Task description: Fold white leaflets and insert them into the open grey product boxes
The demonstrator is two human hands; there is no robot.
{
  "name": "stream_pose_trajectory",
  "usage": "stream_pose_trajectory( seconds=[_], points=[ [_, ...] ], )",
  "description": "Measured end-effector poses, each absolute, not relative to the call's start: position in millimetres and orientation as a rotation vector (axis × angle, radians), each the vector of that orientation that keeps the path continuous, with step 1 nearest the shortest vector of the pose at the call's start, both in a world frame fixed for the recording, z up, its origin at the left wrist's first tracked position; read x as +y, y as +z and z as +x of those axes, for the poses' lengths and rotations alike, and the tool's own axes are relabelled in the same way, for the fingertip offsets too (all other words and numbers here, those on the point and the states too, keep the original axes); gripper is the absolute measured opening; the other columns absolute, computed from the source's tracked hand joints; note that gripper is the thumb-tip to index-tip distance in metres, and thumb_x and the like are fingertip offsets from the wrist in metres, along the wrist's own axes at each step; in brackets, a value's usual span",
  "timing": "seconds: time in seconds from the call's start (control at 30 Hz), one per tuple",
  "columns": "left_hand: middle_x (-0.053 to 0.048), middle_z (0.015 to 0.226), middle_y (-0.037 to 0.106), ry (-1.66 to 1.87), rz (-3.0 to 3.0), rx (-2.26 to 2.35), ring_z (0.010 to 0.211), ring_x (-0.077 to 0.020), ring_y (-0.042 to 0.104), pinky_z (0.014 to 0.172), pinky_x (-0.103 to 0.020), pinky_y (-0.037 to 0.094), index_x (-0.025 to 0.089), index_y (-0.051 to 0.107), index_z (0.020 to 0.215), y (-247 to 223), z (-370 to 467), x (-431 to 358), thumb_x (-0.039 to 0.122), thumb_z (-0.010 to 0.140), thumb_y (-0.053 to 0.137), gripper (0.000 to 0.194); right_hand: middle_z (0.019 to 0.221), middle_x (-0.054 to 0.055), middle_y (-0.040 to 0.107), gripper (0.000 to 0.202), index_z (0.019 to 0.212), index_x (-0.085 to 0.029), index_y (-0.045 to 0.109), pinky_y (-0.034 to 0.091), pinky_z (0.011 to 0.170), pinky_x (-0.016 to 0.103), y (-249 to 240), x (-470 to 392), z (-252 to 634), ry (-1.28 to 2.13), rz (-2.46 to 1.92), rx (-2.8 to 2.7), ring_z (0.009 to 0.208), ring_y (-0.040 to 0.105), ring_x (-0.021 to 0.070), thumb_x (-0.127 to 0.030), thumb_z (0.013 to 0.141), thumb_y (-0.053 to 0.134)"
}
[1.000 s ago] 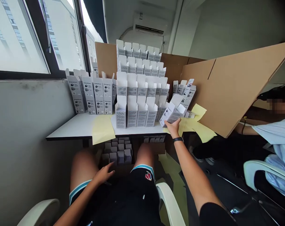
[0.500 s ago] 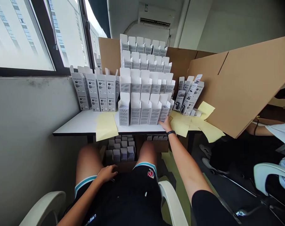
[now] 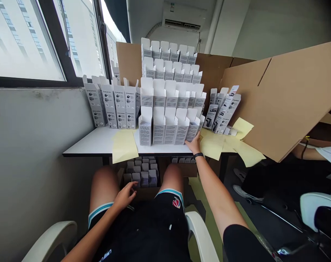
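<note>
Sitting at a white table (image 3: 99,145), the person has their right hand (image 3: 194,142) up against the rightmost small grey-and-white open-flap carton (image 3: 192,127) at the front edge of the desk, fingers loosely spread on its side, not really gripping it. That front row counts five cartons, standing upright and touching. Behind it sit three more tiers, roughly six each. A separate batch of about five printed cartons (image 3: 113,105) stands to the left by the window, and another leaning cluster (image 3: 222,109) to the right. Three or four pale yellow paper sheets (image 3: 124,145) lie on the tabletop. The left hand (image 3: 125,194) rests open on the left thigh, holding nothing, near a box of grey cartons (image 3: 142,173) under the table.
</note>
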State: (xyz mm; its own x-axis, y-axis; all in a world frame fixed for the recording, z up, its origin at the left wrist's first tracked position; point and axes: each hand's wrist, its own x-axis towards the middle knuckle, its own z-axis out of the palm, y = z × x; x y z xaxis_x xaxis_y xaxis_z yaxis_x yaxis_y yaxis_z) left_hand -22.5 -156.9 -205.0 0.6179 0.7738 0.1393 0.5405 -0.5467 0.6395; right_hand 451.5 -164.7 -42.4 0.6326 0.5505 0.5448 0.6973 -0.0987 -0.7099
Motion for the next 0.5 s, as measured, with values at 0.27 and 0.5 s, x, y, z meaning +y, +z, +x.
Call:
stream_pose_trajectory(
  seconds=[0.27,0.5],
  points=[
    [-0.010,0.127,0.064,0.508,2.288,1.056,0.092,-0.0195,0.066,0.089,-0.035,0.053,0.019,0.054,0.132,-199.6,-21.4,-165.4,0.031,0.088,0.045,0.047,0.159,0.031,0.022,0.117,0.157,-0.004,-0.007,0.031,0.118,0.050,-23.8,-166.7,441.3,-0.163,-1.706,-0.897,0.148,0.025,0.0380,-0.047,0.078,0.068],
    [-0.008,0.119,0.067,0.595,2.353,1.019,0.088,-0.0180,0.067,0.081,-0.031,0.055,0.019,0.055,0.127,-190.7,-21.7,-168.1,0.028,0.089,0.044,0.041,0.154,0.029,0.029,0.109,0.159,-0.009,0.000,0.029,0.117,0.053,6.9,-170.0,428.4,-0.315,-1.651,-0.896,0.144,0.031,0.0390,-0.038,0.079,0.069]
  ],
)
